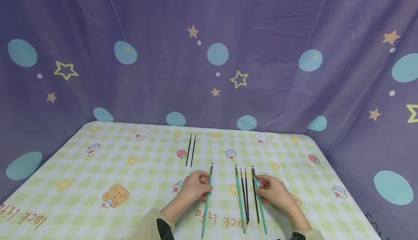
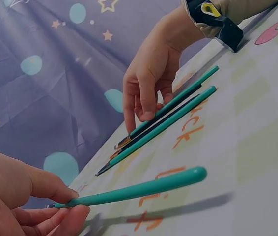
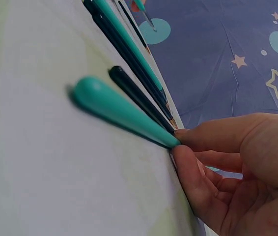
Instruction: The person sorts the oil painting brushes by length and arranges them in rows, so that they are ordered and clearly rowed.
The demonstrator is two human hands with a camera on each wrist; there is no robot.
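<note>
My left hand (image 1: 196, 187) pinches a teal-handled paintbrush (image 1: 206, 211) between thumb and fingers. In the left wrist view that brush's handle (image 2: 149, 189) is lifted off the cloth and casts a shadow below it. Farther right, my right hand (image 1: 274, 192) pinches another teal paintbrush (image 1: 262, 211) at the right end of a row. Close beside this brush lies a black paintbrush (image 1: 255, 200). Left of them are two thin black paintbrushes (image 1: 247, 200) and a teal paintbrush (image 1: 240, 200), roughly parallel. The right wrist view shows the pinched brush's rounded handle end (image 3: 92, 93) up close.
Two thin black brushes (image 1: 192, 151) lie side by side farther back, left of the middle. A green-and-white checked cloth (image 1: 147, 182) with cartoon prints covers the table. Behind and at the sides hangs a purple curtain (image 1: 156, 84) with stars and dots.
</note>
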